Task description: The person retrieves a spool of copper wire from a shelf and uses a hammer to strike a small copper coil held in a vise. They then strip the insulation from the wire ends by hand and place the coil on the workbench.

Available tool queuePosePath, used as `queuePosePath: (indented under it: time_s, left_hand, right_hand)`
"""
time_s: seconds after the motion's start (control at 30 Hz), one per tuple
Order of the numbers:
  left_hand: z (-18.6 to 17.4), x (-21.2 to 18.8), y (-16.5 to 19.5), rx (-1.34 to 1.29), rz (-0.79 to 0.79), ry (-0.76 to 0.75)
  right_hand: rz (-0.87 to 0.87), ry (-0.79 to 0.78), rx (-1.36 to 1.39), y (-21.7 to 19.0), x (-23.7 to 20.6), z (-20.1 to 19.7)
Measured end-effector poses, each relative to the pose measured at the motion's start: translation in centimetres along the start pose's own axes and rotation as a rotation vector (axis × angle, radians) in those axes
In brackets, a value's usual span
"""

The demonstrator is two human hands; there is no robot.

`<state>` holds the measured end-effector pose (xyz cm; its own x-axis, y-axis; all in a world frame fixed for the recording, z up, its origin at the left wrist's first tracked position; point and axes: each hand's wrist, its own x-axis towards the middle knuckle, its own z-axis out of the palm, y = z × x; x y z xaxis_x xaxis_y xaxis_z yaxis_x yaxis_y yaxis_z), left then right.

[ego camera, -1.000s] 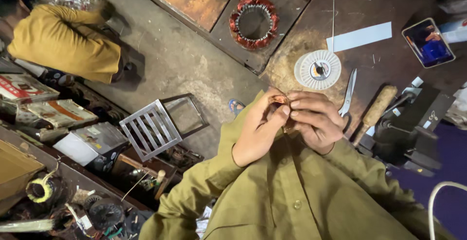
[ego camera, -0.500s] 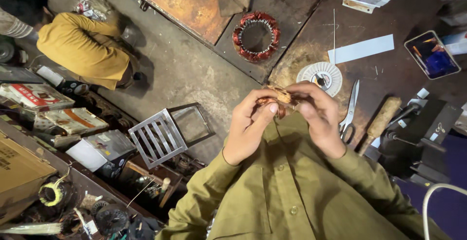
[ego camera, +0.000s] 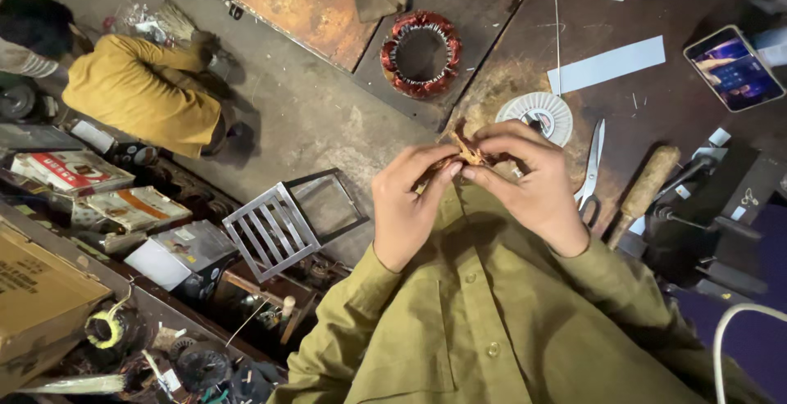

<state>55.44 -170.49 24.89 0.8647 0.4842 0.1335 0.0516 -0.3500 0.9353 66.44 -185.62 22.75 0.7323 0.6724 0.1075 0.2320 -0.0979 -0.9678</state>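
Lowered slightly since the earlier frame, left hand (ego camera: 410,207) and right hand (ego camera: 529,183) pinch a small copper-coloured bundle (ego camera: 469,154) near scissors (ego camera: 592,162)

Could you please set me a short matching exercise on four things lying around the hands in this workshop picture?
Things:
1. scissors
2. motor winding ring
3. phone
4. white paper strip

Descriptions:
a. screen lit, near the right edge
b. between the white disc and the wooden handle
c. red-copper, round and hollow
d. pale, flat, left of the phone

Pairs: 1-b, 2-c, 3-a, 4-d
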Motion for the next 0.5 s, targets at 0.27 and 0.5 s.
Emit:
queuePosePath:
  time_s: [0.27, 0.5]
  left_hand:
    - [1.7, 0.6, -0.5, 0.104, 0.035, 0.174]
    - [2.8, 0.9, -0.2, 0.115, 0.014, 0.337]
  right_hand:
    - [-0.155, 0.17, -0.267, -1.0, 0.9, 1.2]
    - [-0.331, 0.315, -0.273, -0.5, 1.4, 1.9]
